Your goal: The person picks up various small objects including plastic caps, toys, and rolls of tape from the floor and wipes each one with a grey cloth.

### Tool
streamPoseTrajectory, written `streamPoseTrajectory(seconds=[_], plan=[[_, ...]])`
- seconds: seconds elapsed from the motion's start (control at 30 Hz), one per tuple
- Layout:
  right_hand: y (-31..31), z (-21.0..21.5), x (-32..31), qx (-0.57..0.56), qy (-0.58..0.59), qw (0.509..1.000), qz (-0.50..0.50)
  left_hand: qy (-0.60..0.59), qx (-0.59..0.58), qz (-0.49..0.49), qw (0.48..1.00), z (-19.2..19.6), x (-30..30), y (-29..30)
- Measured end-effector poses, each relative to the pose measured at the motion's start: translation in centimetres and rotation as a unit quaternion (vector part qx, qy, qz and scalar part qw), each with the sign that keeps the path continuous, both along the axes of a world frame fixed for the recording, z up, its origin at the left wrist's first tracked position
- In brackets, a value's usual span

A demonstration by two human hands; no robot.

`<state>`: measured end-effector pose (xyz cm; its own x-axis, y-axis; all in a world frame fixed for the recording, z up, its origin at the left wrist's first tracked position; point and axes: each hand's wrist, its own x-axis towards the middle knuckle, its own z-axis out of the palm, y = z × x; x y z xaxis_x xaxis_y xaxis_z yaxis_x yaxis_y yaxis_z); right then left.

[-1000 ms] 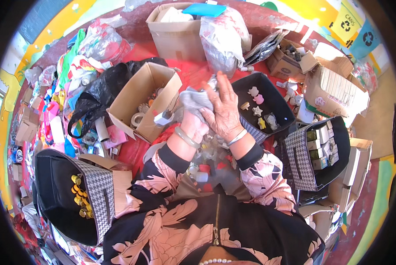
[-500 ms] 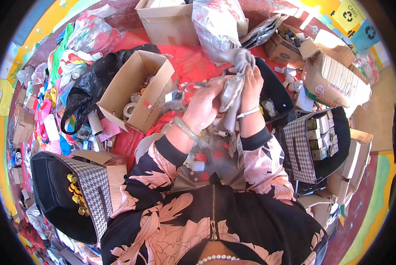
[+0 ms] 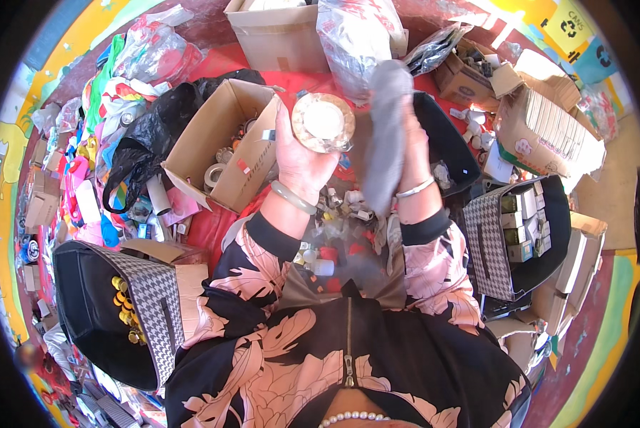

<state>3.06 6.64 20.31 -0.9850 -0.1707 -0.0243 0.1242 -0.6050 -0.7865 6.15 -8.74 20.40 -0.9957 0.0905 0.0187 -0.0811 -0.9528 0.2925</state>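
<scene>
My left hand (image 3: 302, 165) is closed on the edge of a round tan disc with a bright white middle (image 3: 323, 123), its flat face turned up. It resembles a roll of tape, but glare hides the detail. A grey cloth (image 3: 385, 135), smeared by motion, hangs from my right hand (image 3: 415, 153), upright beside the disc and apart from it. The cloth hides most of my right fingers. Left of my left hand stands an open cardboard box (image 3: 252, 153), with several ring-shaped rolls (image 3: 213, 175) inside.
Small loose items (image 3: 345, 207) lie below my hands. A black bin (image 3: 445, 143) stands right of my right hand. A checked bin (image 3: 487, 239) holds small boxes; another (image 3: 159, 314) holds yellow-capped items. A bagged bundle (image 3: 355, 43) and a cardboard box (image 3: 277, 36) stand ahead.
My hands have come apart; before, the cloth was bunched between them. My left hand has moved left and turned, bringing the disc's face into view. The cloth now hangs longer in my right hand.
</scene>
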Motion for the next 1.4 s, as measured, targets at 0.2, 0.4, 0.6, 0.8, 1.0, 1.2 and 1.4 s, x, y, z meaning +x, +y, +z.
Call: streamPoseTrajectory(seconds=[0.2, 0.4, 0.6, 0.8, 1.0, 1.2, 1.4], plan=[[-4.9, -4.7, 0.8, 0.108, 0.104, 0.982, -0.118, -0.042, -0.058, 0.016, 0.997, -1.1, 0.5, 2.0], [-3.7, -3.4, 0.9, 0.084, 0.025, 0.983, -0.159, -0.025, -0.079, -0.009, 0.997, -1.7, 0.3, 2.1], [0.0, -2.0, -1.3, -0.145, -0.058, 0.988, 0.001, -0.042, -0.067, -0.019, 0.997, -0.8, 0.1, 1.1], [-0.8, -0.1, 1.3, 0.261, 0.151, 0.952, 0.061, -0.066, -0.147, -0.086, 0.983, -2.4, -0.3, 0.3], [-2.3, -1.8, 0.8, 0.147, 0.082, 0.981, -0.094, -0.079, -0.093, -0.115, 0.986, -2.3, -0.8, 0.3], [-1.6, -4.0, -0.9, -0.03, -0.035, 0.98, -0.193, 0.041, -0.214, -0.029, 0.976, -2.4, 1.0, 3.5], [-1.4, -5.0, -0.9, -0.029, -0.096, 0.98, -0.174, 0.071, -0.323, 0.009, 0.944, -4.2, 0.4, 3.0]])
